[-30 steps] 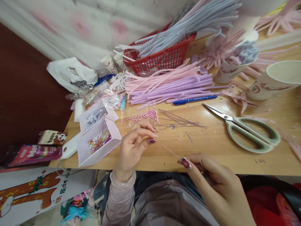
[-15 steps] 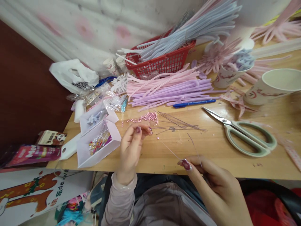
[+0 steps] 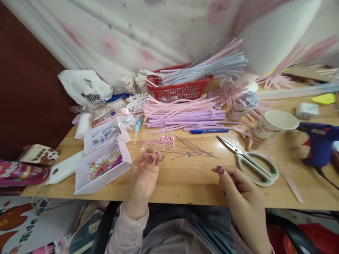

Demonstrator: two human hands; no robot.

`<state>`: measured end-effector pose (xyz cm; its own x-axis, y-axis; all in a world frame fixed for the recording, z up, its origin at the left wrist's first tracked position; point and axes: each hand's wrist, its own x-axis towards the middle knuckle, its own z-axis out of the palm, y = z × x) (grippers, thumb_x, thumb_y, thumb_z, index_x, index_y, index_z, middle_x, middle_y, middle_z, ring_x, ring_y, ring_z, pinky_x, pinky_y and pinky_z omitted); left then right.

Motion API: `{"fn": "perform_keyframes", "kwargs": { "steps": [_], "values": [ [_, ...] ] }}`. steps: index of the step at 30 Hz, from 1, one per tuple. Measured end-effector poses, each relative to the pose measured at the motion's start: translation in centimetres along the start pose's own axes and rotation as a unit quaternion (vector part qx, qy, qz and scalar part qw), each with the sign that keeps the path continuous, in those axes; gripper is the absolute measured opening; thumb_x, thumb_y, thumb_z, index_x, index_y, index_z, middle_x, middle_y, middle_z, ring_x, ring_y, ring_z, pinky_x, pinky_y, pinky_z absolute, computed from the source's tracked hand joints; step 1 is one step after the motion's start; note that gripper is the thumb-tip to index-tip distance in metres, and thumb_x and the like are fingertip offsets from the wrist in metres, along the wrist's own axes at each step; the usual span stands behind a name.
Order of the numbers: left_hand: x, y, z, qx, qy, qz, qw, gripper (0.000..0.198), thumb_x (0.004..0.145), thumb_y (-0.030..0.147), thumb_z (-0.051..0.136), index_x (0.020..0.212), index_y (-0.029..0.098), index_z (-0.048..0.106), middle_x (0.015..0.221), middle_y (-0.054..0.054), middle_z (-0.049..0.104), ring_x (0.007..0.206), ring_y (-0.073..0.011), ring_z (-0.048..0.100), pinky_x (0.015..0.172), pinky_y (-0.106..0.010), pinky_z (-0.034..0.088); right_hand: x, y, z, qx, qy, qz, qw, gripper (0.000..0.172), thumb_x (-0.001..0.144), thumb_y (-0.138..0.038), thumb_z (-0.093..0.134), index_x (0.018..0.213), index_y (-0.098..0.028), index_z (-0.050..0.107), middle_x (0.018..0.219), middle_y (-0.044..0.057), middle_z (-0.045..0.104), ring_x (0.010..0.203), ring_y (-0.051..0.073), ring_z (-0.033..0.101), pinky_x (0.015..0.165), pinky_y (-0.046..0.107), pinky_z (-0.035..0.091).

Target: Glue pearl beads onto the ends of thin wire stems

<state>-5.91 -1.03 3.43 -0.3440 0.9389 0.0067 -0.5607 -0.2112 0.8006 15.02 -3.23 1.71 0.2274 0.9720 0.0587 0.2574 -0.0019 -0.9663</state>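
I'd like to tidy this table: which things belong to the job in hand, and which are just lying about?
Likely part of the job:
thin wire, held in the right hand
loose wires
pink beads, near the left hand
scissors, perhaps

Probably just lying about:
blue pen
hot glue gun
largest paper cup
white plastic bag

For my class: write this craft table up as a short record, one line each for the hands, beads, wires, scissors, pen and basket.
Left hand: fingers curled; whether it holds anything cannot be told
Right hand: holding a thin strand
Pink beads: clustered beyond the left hand
Thin wires: crossing on the table, right of the beads
Scissors: blades closed
Blue pen: lying beside the purple stems
Red basket: at the back, bearing pale blue stems
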Motion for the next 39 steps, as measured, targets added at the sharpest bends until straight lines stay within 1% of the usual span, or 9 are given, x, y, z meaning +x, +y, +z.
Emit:
{"fn": "perform_keyframes", "kwargs": {
  "steps": [5,16,19,22,25,31,35,37,39],
  "values": [
    [-0.6,1.1,-0.7,-0.044,-0.02,-0.028,0.998,0.029,0.067,0.033,0.088,0.065,0.018,0.063,0.063,0.005,0.051,0.06,-0.0082,0.053,0.068,-0.022,0.054,2.0,1.8,-0.9,0.061,0.057,0.028,0.996,0.034,0.091,-0.051,0.063,0.092,-0.018,0.069,0.055,-0.007,0.039,0.053,0.011,0.035,0.051,0.026,0.026],
    [-2.1,0.3,0.3,0.036,-0.125,-0.093,0.987,0.052,0.092,0.037,0.058,0.047,0.02,0.039,0.044,0.007,0.029,0.041,-0.0085,0.032,0.051,-0.026,0.039,1.9,2.1,0.1,0.113,0.047,0.003,0.993,0.034,0.091,-0.05,0.063,0.087,-0.016,0.068,0.056,-0.007,0.038,0.051,0.01,0.034,0.049,0.025,0.025],
    [-2.3,-0.7,0.3,0.106,-0.162,-0.078,0.978,0.05,0.095,0.039,0.056,0.05,0.019,0.051,0.045,0.004,0.042,0.043,-0.0102,0.044,0.054,-0.028,0.043,2.0,2.0,0.4,0.11,0.051,-0.005,0.993,0.035,0.09,-0.051,0.063,0.085,-0.017,0.067,0.056,-0.007,0.039,0.051,0.01,0.035,0.049,0.025,0.026],
    [-2.2,-1.5,0.3,0.146,-0.163,-0.075,0.973,0.029,0.091,0.039,0.064,0.073,0.017,0.073,0.062,-0.002,0.067,0.056,-0.0137,0.06,0.06,-0.029,0.051,2.0,2.0,0.6,0.118,0.052,-0.007,0.992,0.035,0.089,-0.052,0.063,0.088,-0.017,0.067,0.055,-0.008,0.039,0.05,0.01,0.035,0.049,0.025,0.026],
    [-2.1,-1.9,0.5,0.157,-0.155,-0.079,0.972,0.019,0.084,0.036,0.074,0.082,0.018,0.079,0.074,-0.006,0.076,0.06,-0.0152,0.066,0.063,-0.029,0.057,1.9,2.1,0.6,0.119,0.047,-0.005,0.992,0.035,0.089,-0.052,0.063,0.089,-0.017,0.067,0.055,-0.008,0.039,0.049,0.01,0.034,0.048,0.025,0.026],
    [-2.1,-1.4,1.4,0.175,-0.118,-0.039,0.977,0.016,0.062,0.027,0.089,0.062,0.019,0.075,0.068,-0.005,0.076,0.067,-0.0196,0.071,0.065,-0.031,0.059,2.0,2.3,0.6,0.133,0.04,-0.003,0.99,0.035,0.089,-0.051,0.064,0.089,-0.017,0.068,0.056,-0.008,0.038,0.052,0.01,0.033,0.05,0.025,0.025],
    [-1.6,-1.0,1.4,0.315,-0.16,0.056,0.934,0.036,0.071,0.027,0.083,0.043,0.02,0.061,0.069,-0.004,0.07,0.068,-0.0171,0.066,0.072,-0.03,0.056,1.6,2.0,1.0,0.165,0.029,0.002,0.986,0.033,0.091,-0.05,0.062,0.088,-0.018,0.065,0.055,-0.009,0.033,0.049,0.01,0.029,0.048,0.025,0.022],
    [-1.4,-1.2,1.3,0.352,-0.15,0.112,0.917,0.024,0.081,0.03,0.073,0.058,0.022,0.072,0.087,-0.006,0.073,0.082,-0.019,0.067,0.084,-0.032,0.054,1.2,1.7,1.5,0.179,0.012,0.005,0.984,0.033,0.091,-0.051,0.062,0.088,-0.018,0.065,0.055,-0.009,0.033,0.048,0.009,0.028,0.047,0.024,0.023],
    [-1.3,-1.5,1.4,0.344,-0.127,0.117,0.923,0.018,0.089,0.031,0.064,0.101,0.028,0.078,0.113,-0.007,0.072,0.1,-0.0207,0.067,0.097,-0.036,0.051,0.7,1.3,2.1,0.188,-0.005,0.007,0.982,0.034,0.091,-0.052,0.061,0.087,-0.018,0.065,0.054,-0.009,0.033,0.047,0.009,0.028,0.046,0.023,0.023]
  ]
}}
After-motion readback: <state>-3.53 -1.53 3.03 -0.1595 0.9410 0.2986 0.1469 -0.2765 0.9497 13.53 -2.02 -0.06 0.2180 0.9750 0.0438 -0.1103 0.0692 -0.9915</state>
